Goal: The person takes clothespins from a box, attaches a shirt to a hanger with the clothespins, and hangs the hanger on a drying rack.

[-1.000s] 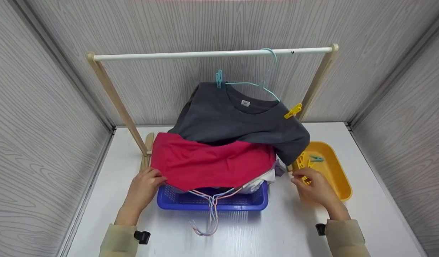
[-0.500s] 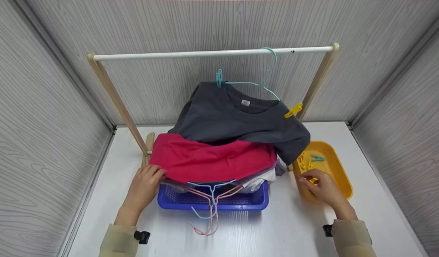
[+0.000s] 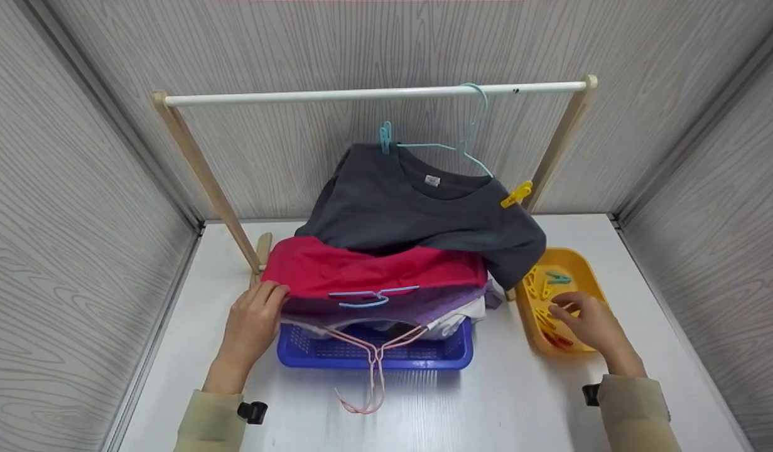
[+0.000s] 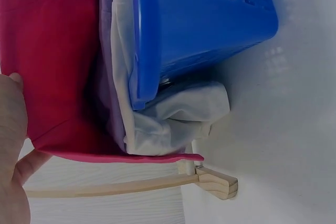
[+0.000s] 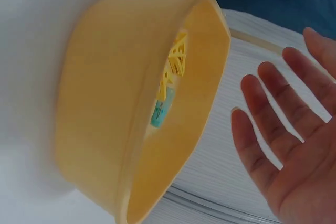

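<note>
My left hand (image 3: 256,319) pinches the left edge of a red shirt (image 3: 367,270), with the thumb on its near face in the left wrist view. A blue hanger (image 3: 375,294) sits in the red shirt, its hook toward me. Beneath it lies a purple garment (image 3: 392,307), then white cloth (image 4: 173,106), over a blue basket (image 3: 386,361). Pink hangers (image 3: 373,358) stick out over the basket's front rim. My right hand (image 3: 596,323), fingers spread and holding nothing, hovers over a yellow tray (image 3: 590,270) of clothespins; in the right wrist view a teal clothespin (image 5: 162,107) lies inside.
Behind stands a drying rack with a white rail (image 3: 317,96) and wooden legs. A dark grey T-shirt (image 3: 417,201) hangs there on a teal hanger (image 3: 474,119), with a blue clothespin (image 3: 385,138) and a yellow clothespin (image 3: 517,194) at its shoulders. Grey panels (image 3: 85,188) enclose the table.
My left hand has raised the red shirt's near edge, and its blue hanger has come up away from the pink ones, uncovering the purple garment. My right hand has moved right over the tray.
</note>
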A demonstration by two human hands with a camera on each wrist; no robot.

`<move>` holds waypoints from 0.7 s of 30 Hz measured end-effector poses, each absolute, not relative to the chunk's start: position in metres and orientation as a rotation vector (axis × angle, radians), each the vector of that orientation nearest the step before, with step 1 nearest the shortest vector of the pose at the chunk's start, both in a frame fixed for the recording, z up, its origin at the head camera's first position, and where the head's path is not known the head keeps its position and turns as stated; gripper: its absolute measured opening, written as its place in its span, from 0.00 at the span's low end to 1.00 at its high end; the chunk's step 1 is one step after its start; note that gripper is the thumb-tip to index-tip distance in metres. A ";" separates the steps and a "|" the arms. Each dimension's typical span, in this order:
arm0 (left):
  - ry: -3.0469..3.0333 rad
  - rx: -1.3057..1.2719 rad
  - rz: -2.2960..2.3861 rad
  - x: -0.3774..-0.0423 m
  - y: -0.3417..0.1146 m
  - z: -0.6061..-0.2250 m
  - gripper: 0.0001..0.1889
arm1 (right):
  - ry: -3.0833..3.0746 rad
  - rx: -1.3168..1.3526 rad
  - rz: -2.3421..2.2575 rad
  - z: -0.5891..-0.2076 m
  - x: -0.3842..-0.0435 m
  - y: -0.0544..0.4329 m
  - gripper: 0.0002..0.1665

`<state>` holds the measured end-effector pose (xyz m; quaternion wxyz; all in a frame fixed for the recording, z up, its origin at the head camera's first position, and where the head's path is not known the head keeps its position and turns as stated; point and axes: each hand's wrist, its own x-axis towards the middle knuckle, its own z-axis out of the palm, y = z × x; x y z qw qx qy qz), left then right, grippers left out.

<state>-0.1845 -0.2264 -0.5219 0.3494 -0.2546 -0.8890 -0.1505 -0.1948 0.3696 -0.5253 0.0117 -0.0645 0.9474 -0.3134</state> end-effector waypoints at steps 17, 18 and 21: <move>-2.331 -0.507 -0.530 -0.183 -0.221 -0.523 0.05 | 2.780 -0.083 -0.698 -0.529 -0.229 0.388 0.23; -2.335 -0.496 -0.545 -0.183 -0.220 -0.522 0.05 | 2.776 -0.086 -0.680 -0.530 -0.230 0.389 0.22; -2.339 -0.459 -0.593 -0.183 -0.218 -0.521 0.04 | 2.768 -0.088 -0.636 -0.532 -0.234 0.389 0.22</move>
